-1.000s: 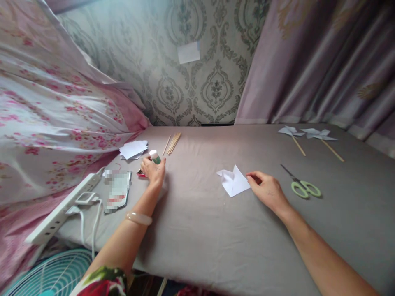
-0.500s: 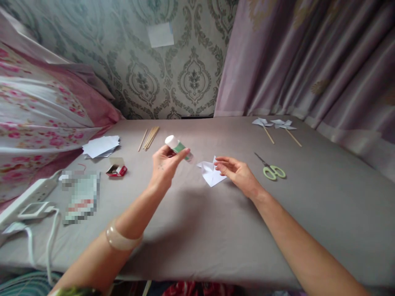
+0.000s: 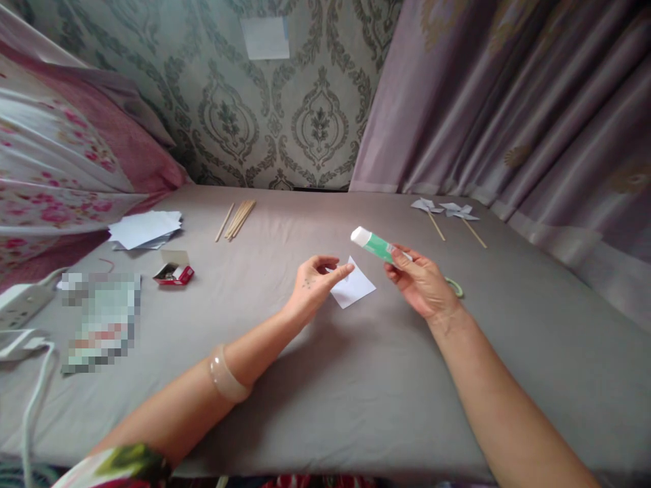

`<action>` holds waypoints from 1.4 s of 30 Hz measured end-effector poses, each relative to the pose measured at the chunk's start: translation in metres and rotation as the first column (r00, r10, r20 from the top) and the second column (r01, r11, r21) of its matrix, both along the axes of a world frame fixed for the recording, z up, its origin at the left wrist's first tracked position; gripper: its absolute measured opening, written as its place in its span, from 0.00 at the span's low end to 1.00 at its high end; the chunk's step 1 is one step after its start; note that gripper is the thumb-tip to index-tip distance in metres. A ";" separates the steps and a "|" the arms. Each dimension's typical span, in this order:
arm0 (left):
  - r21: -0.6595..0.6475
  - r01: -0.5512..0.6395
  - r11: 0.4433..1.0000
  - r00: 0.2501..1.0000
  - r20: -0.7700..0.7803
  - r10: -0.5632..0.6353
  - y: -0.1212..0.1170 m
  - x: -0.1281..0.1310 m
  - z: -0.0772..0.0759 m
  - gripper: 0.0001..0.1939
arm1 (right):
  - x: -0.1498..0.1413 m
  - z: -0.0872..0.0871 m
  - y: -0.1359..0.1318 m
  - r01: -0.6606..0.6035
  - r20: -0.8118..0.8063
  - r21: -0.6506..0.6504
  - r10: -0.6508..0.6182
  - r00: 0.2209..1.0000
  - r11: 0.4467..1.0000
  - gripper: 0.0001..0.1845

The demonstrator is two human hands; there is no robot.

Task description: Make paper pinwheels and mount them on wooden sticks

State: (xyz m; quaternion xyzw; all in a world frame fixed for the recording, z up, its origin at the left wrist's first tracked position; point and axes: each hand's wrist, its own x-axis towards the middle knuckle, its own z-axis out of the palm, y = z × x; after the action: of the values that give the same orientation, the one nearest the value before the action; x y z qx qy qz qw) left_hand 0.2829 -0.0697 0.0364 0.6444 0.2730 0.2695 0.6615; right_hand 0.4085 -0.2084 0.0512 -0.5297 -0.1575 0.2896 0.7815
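Note:
My right hand [image 3: 420, 281] grips a glue stick [image 3: 379, 247] with a green label, tilted so its white end points up and left. To its left, my left hand [image 3: 320, 281] has thumb and fingers closed around the upper left part of a small white piece of paper [image 3: 354, 288]. Part of that paper is hidden behind the thumb and fingers. Behind my right hand, a pair of scissors shows only a bit of its light green handle [image 3: 455, 288].
Two paper pinwheels on sticks [image 3: 460, 211] lie at the back right. Wooden sticks [image 3: 241, 220], a stack of white paper [image 3: 146, 229], a small open red box [image 3: 173, 272], a blurred packet [image 3: 104, 325] and a white power strip [image 3: 20, 305] are on the left.
The glue stick has passed from my left hand to my right. My left hand has moved right onto the paper, and my right hand has come off it. The view has shifted slightly.

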 end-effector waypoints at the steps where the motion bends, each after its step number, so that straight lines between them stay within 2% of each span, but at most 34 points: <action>1: 0.040 -0.034 0.999 0.999 -0.022 0.034 0.006 -0.002 -0.007 0.21 | 0.004 0.004 -0.003 0.032 0.051 -0.010 -0.032 0.998 0.999 0.19; 4: 0.156 -0.121 0.980 0.990 -0.057 0.132 0.022 -0.006 -0.026 0.13 | 0.011 0.011 -0.008 0.111 0.255 -0.102 -0.082 0.964 0.989 0.20; 8: 0.208 -0.110 0.972 0.988 -0.081 0.130 0.031 -0.004 -0.039 0.12 | 0.008 0.010 0.000 0.181 0.509 -0.263 -0.024 0.861 0.948 0.22; 14: 0.212 -0.088 0.973 0.986 -0.123 0.116 0.032 -0.001 -0.042 0.11 | -0.003 0.003 0.015 0.200 0.729 -0.396 0.174 0.662 0.896 0.19; 18: 0.210 -0.076 0.975 0.983 -0.150 0.109 0.032 -0.001 -0.040 0.11 | -0.008 0.005 0.019 0.260 0.796 -0.468 0.275 0.538 0.845 0.18; 21: 0.212 -0.069 0.975 0.981 -0.165 0.106 0.031 -0.002 -0.037 0.09 | -0.011 0.008 0.021 0.293 0.823 -0.480 0.309 0.476 0.827 0.17; 26: 0.211 -0.063 0.975 0.978 -0.182 0.102 0.029 -0.003 -0.033 0.08 | -0.011 0.007 0.023 0.307 0.837 -0.490 0.342 0.427 0.816 0.17; 42: 0.226 -0.036 0.973 0.974 -0.212 0.085 0.028 -0.004 -0.031 0.08 | -0.011 0.008 0.030 0.303 0.830 -0.531 0.414 0.373 0.791 0.16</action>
State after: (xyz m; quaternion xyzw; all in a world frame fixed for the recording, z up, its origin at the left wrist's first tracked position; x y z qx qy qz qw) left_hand 0.2788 -0.0414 0.0051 0.7311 0.3326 0.2453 0.5428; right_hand 0.3979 -0.1780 0.0592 -0.8116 -0.4831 0.0042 0.3284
